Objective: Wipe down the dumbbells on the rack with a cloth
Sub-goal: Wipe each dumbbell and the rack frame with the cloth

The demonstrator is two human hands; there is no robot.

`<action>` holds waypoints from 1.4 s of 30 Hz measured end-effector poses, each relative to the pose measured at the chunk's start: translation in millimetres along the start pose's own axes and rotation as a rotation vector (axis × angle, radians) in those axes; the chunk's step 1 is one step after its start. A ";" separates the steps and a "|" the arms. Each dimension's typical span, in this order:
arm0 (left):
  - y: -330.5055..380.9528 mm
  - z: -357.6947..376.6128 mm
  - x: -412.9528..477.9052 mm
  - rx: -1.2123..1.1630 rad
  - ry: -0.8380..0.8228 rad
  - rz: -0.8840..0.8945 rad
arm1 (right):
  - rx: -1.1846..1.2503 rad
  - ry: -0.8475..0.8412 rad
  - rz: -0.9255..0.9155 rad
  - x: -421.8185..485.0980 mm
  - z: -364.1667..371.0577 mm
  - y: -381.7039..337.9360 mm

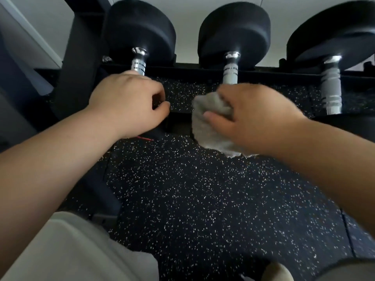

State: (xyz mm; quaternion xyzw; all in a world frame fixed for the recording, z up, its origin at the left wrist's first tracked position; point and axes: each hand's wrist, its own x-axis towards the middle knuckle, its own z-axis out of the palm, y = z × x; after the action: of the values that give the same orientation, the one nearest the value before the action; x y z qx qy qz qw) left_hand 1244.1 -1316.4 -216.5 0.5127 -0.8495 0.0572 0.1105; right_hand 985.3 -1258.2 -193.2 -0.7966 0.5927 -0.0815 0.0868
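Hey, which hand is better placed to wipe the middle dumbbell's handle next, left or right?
Right. The right hand grips the grey cloth just below the middle dumbbell's handle. The left hand has no cloth; its fingers curl over the left dumbbell's handle.

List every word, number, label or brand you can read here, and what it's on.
None readable.
Dumbbell heads: plain black, no numbers showing.
Red mark below the left hand gripping the left dumbbell: partly hidden, unreadable.
Cloth in the right hand: no label visible.
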 end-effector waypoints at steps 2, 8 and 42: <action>0.4 1.2 -0.7 -0.004 0.011 0.017 | 0.131 0.055 0.169 -17.0 -2.3 23.8; 1.4 -0.7 2.5 0.006 -0.001 -0.013 | 0.637 0.247 0.442 -33.3 32.0 19.5; -2.3 -1.2 -3.4 -0.075 0.021 -0.044 | 0.378 0.304 0.249 -50.5 40.4 16.5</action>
State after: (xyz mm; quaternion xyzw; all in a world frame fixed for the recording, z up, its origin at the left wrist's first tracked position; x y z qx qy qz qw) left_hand 1247.9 -1314.3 -216.2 0.5262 -0.8383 0.0283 0.1400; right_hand 964.9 -1212.8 -237.7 -0.6657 0.6667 -0.2980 0.1533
